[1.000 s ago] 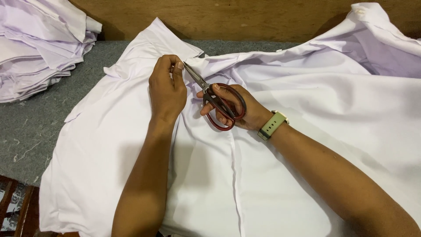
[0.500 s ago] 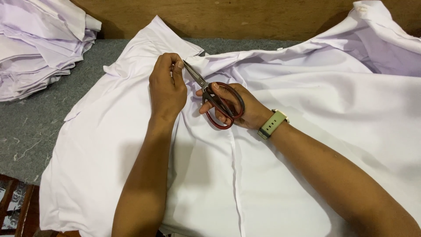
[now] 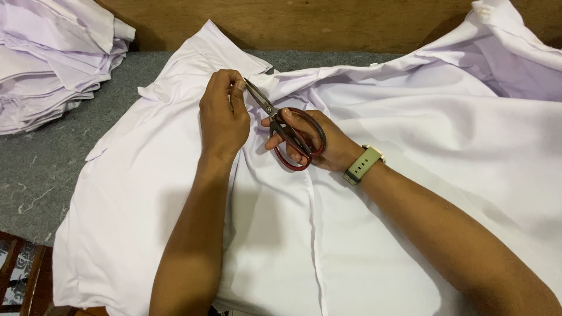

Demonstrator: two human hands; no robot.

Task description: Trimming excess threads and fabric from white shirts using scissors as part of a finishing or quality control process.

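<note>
Scissors at the collar of a white shirt, both hands on, almost no change from a second ago.

The red-handled scissors (image 3: 287, 131) sit in the same spot as before, blades angled up-left, tips meeting the fabric right beside the left hand's pinch; whether the blades are parted or shut there is hard to make out, the tips being hidden by the fingers. The white shirt (image 3: 374, 193) lies spread on the grey table (image 3: 41, 169), unmoved. The left hand (image 3: 223, 117) pinches the cloth near the collar, fingertips pressed together, wrist straight, forearm coming up from below. The right hand (image 3: 319, 140) is closed through the handle loops, its palm hidden, with a green watch (image 3: 363, 165) on the wrist just behind. A stack of folded white cloth (image 3: 55, 58) lies well left of the grip, cut off by the frame edge.
</note>
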